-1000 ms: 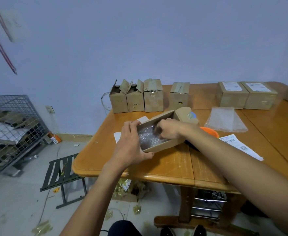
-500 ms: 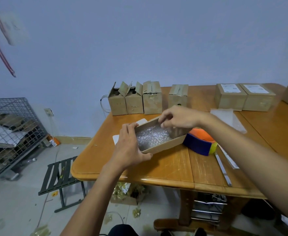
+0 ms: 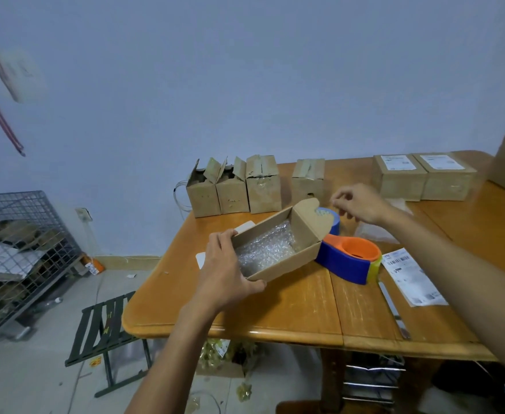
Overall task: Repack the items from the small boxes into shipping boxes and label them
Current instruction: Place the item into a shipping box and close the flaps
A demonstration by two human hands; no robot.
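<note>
Head cam, looking down at a wooden table (image 3: 275,312); centre of frame, an open shipping box (image 3: 287,265) lies on it, lid flap standing up at its right end; bubble wrap (image 3: 264,249) fills the inside. Left hand (image 3: 230,276) grips the box's near-left end, thumb on the front wall, fingers round the end. Right hand (image 3: 355,203) hovers right of centre, above & behind the flap; fingers curled, thumb & forefinger close together; can't tell if they pinch anything. Right against the box's right corner: an orange, blue & yellow tape dispenser (image 3: 349,259). Behind, toward the wall, a row of four small boxes (image 3: 263,189); the left two have flaps open. Upper right: two labelled boxes (image 3: 399,180) side by side. Lower right: a printed label sheet (image 3: 409,276) flat on the table; a thin metal blade (image 3: 393,309) just left of it.
</note>
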